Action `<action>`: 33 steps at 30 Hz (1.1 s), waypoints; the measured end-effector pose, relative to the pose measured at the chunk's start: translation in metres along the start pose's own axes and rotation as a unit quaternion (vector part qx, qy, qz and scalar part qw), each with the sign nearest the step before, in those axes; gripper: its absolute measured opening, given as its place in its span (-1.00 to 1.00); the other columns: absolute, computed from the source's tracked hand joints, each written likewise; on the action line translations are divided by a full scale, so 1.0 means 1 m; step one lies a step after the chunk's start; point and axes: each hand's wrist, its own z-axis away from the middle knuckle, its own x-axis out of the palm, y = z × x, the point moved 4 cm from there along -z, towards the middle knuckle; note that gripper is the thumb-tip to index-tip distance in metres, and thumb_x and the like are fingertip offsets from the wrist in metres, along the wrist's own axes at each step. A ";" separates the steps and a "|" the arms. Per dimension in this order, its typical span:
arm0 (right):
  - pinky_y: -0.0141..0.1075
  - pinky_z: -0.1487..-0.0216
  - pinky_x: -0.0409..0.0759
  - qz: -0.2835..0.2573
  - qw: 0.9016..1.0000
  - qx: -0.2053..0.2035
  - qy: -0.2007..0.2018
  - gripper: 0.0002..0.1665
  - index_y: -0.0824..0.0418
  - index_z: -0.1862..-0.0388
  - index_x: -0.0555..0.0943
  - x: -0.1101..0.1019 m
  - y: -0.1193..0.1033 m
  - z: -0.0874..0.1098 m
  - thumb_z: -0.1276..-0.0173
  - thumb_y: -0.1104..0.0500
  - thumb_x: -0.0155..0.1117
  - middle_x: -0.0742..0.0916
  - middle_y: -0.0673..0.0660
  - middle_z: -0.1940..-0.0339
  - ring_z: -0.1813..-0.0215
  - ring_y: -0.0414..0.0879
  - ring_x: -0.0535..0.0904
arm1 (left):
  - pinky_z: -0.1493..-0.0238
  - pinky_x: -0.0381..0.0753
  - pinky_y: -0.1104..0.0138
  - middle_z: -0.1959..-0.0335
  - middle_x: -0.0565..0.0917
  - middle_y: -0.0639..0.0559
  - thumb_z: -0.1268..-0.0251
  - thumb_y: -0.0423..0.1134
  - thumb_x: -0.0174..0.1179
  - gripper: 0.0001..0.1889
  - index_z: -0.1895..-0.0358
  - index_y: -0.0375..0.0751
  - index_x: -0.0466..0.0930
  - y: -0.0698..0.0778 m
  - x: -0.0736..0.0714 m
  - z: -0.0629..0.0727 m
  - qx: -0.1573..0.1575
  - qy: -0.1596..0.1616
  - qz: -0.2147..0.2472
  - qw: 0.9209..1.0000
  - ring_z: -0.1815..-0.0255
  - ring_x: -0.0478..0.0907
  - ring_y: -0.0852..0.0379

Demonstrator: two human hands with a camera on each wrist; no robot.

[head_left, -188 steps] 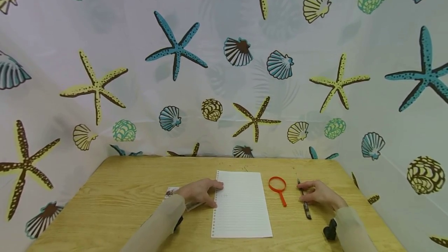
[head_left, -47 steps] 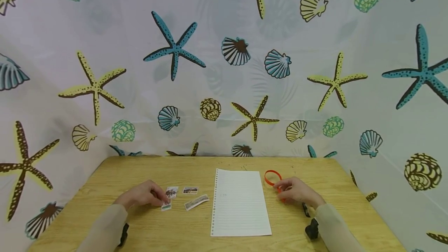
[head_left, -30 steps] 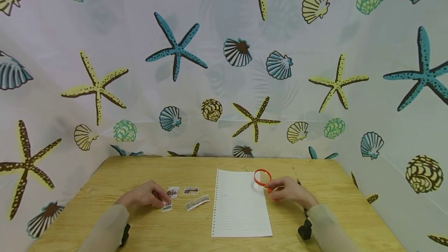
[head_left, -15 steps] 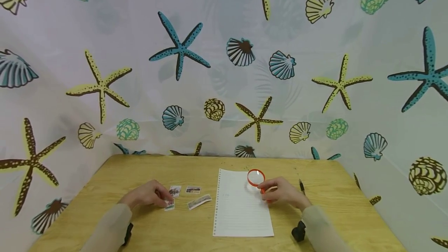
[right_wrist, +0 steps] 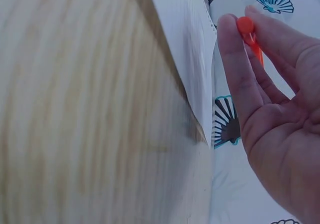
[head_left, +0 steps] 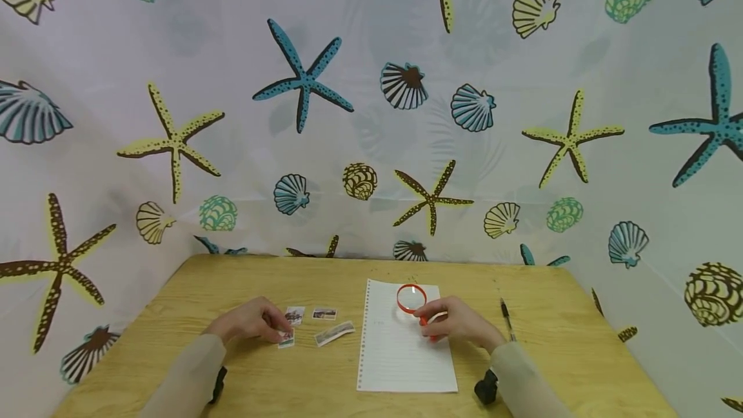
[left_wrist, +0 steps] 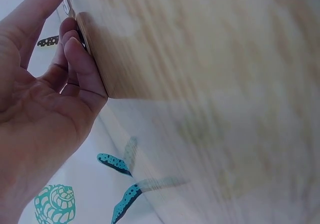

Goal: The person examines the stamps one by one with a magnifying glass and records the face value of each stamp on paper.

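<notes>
Right hand [head_left: 460, 324] pinches magnifier [head_left: 412, 298] over paper [head_left: 403, 363] bearing illegible writing [head_left: 378, 323]; left hand [head_left: 252, 321] touches card [head_left: 287, 342], grip unclear.

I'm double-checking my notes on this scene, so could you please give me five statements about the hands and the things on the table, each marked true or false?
1. The right hand holds the red magnifying glass by its handle. True.
2. The lined paper has its row of holes along its left edge in the head view. True.
3. The pen lies on the lined paper. False: the pen lies on the wooden table, right of the lined paper.
4. Four small printed pictures are left of the lined paper. True.
5. The left hand rests on the lined paper. False: the left hand is at one of the small printed pictures.
</notes>
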 end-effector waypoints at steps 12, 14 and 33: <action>-0.22 0.21 0.73 0.003 0.999 -0.025 -0.044 -0.60 0.35 -0.09 0.65 0.023 -0.019 -0.011 -0.27 0.32 0.37 0.72 0.28 0.13 0.25 -0.11 0.72 | 0.36 0.45 0.40 0.19 0.71 -0.08 -0.11 -0.41 0.38 -0.80 0.15 -0.29 0.76 0.000 -0.003 0.001 -0.020 0.006 -0.010 1.000 0.33 0.42 0.12; -0.21 0.21 0.73 0.001 0.998 -0.028 -0.052 -0.60 0.35 -0.10 0.64 0.029 -0.020 -0.012 -0.27 0.33 0.37 0.72 0.32 0.12 0.25 -0.11 0.71 | 0.36 0.44 0.40 0.20 0.70 -0.07 -0.11 -0.42 0.38 -0.80 0.15 -0.29 0.76 0.000 -0.002 0.001 -0.023 0.007 -0.005 1.000 0.33 0.41 0.13; -0.25 0.26 0.72 0.014 0.996 -0.034 -0.082 -0.63 0.28 -0.07 0.68 0.072 -0.042 -0.026 -0.27 0.34 0.36 0.75 0.24 0.15 0.29 -0.13 0.70 | 0.23 0.42 0.29 0.23 0.65 0.01 -0.08 -0.41 0.40 -0.82 0.20 -0.19 0.78 0.000 0.002 0.002 -0.066 0.036 -0.030 0.997 0.26 0.40 0.09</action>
